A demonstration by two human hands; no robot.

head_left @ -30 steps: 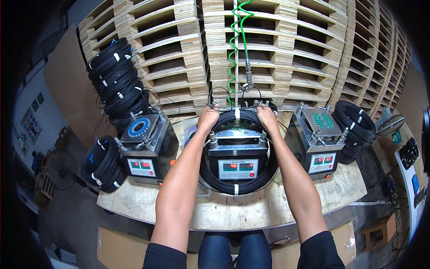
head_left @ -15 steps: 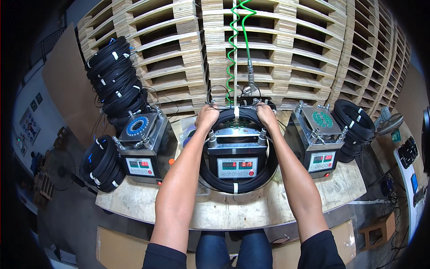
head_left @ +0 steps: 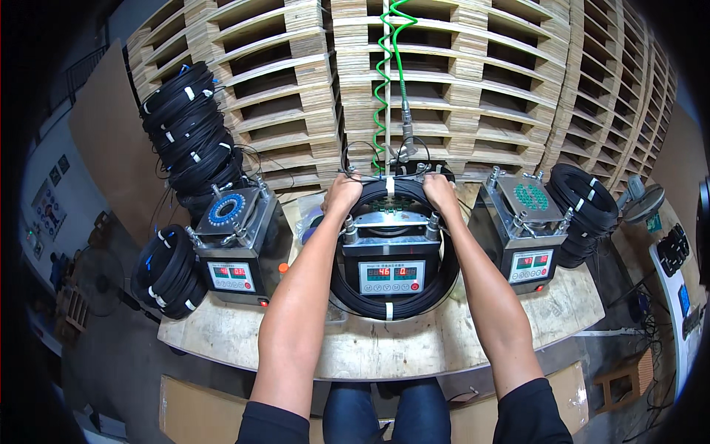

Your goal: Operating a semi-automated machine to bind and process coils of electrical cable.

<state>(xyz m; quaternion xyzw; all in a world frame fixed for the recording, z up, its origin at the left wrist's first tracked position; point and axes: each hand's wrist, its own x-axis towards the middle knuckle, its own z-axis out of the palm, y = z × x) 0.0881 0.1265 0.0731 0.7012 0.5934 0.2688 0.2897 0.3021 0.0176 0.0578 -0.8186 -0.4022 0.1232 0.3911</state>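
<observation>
Coil: black cable coil (head_left: 392,300) lies ringed around the middle machine (head_left: 390,255) on the bench (head_left: 370,344).
Grip: I see my left hand (head_left: 342,194) and right hand (head_left: 440,192) closed on its far arc, either side of the white tie (head_left: 390,185).
Axis: ring flat, equally near both hands.

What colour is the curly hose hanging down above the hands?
The curly hose is bright green, seen best in the head view, against the wooden pallets.

Bare forearms, short black sleeves (head_left: 277,424), blue jeans (head_left: 384,414).
</observation>
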